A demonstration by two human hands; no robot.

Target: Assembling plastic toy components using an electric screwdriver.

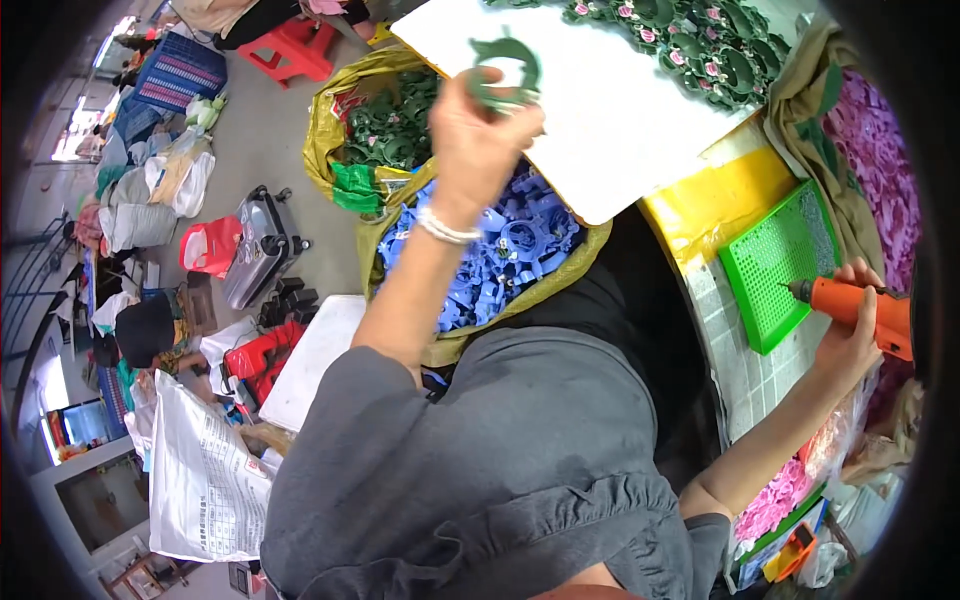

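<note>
Raised over the left edge of a white tabletop [610, 165], my left hand [475, 135] is closed on a dark green ring-shaped plastic piece [530, 68], slightly smeared by motion. A white band circles that wrist. Off to the right, my right hand [855, 325] grips an orange electric screwdriver [845, 300]. Its thin dark bit points left, above a green perforated tray [765, 290]. On the far part of the tabletop lies a heap of similar green pieces [705, 55] with small pink flowers.
Below my left forearm, a yellow-rimmed sack holds blue plastic parts [525, 245]; another beside it holds green parts [400, 115]. Purple parts [870, 150] fill a sack at the far right. A grey suitcase [262, 250] and a red stool [290, 52] stand on the floor at left.
</note>
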